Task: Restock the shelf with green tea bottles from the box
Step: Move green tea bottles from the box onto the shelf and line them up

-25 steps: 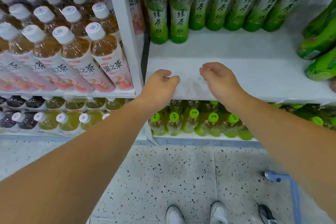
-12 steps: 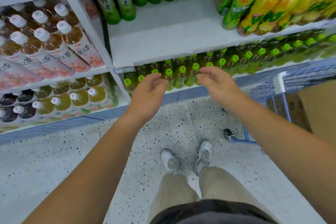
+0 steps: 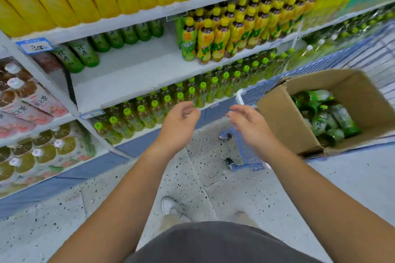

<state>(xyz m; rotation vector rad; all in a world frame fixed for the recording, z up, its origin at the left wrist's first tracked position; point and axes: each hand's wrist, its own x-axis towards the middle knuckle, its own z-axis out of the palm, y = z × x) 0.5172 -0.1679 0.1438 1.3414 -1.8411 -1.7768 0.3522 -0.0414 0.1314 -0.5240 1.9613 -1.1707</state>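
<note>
Here, a white shelf carries one back row of green bottles, leaving bare room in front. To the right, an open box on a blue cart holds green tea bottles. Left hand and right hand hover between, fingers loosely curled, holding nothing

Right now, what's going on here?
A person is restocking shop shelves. The left hand and right hand are both empty, fingers loosely curled, held in the air in front of the shelves. To the right, an open cardboard box on a blue cart holds green tea bottles. The middle shelf has a back row of green bottles; its front is bare.
</note>
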